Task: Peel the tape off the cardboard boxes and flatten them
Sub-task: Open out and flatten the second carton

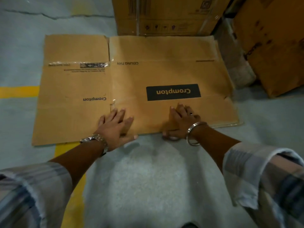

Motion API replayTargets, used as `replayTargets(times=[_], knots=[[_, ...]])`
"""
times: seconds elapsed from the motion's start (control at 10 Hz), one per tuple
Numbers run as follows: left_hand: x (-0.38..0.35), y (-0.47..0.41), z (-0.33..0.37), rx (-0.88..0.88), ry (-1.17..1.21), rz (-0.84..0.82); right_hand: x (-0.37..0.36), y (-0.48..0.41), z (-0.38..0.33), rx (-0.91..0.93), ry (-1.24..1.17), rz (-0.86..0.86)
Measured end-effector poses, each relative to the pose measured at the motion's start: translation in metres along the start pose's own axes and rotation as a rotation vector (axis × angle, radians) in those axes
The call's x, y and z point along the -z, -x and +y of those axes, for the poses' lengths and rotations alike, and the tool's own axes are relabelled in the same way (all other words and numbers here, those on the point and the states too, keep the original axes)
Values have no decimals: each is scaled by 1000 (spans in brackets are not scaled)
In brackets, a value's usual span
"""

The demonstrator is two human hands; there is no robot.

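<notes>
A flattened brown cardboard box printed "Crompton" lies on the floor in front of me. A strip of clear tape still crosses its left panel over a printed label. My left hand rests palm down on the near flap with its fingers spread and its thumb lying along the front edge. My right hand lies on the same flap further right, fingers on top and thumb hooked under the front edge, pinching the cardboard.
An upright cardboard box stands just behind the flat one. Another box leans at the right. Yellow floor lines run under the flat box's left side, with grey floor around it.
</notes>
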State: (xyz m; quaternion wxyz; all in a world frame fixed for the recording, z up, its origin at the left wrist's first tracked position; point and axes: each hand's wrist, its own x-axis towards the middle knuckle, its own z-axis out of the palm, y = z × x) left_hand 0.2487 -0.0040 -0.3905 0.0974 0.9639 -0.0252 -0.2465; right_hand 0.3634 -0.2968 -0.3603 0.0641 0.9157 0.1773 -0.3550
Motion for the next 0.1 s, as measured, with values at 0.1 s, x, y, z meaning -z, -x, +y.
replayTargets(times=[0.1], knots=[[15,-13,-6,-10,5,-111,32,9,-2,48,15,-43]])
